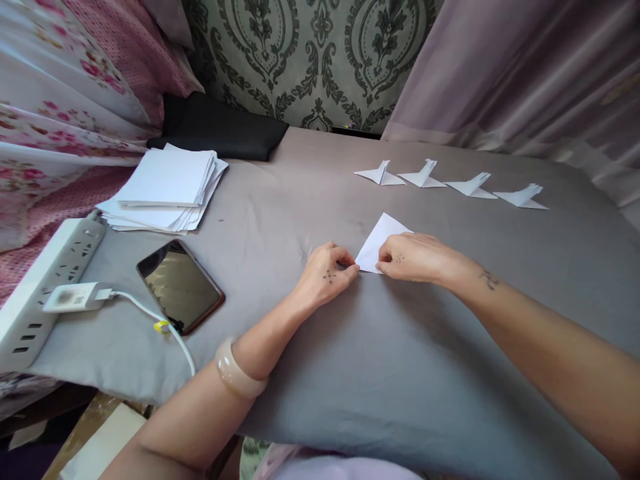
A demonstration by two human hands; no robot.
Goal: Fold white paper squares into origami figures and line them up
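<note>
A white sheet of paper (379, 241), folded to a triangle, lies on the grey cloth-covered table in front of me. My left hand (330, 272) pinches its left corner between thumb and fingertips. Over the right part of the paper rests my right hand (413, 258), its fingers curled and pressed together at the lower edge, hiding that side. Beyond, toward the back right, several folded white paper figures (425, 175) stand in a row, each with an upright point and flat wings.
At the left sit a stack of white paper (165, 179), a phone (181, 285) and a white power strip (55, 287) with a plugged-in charger (77, 297). A charging cable (150, 310) runs past the phone. A black folded item (220, 127) lies at the back left.
</note>
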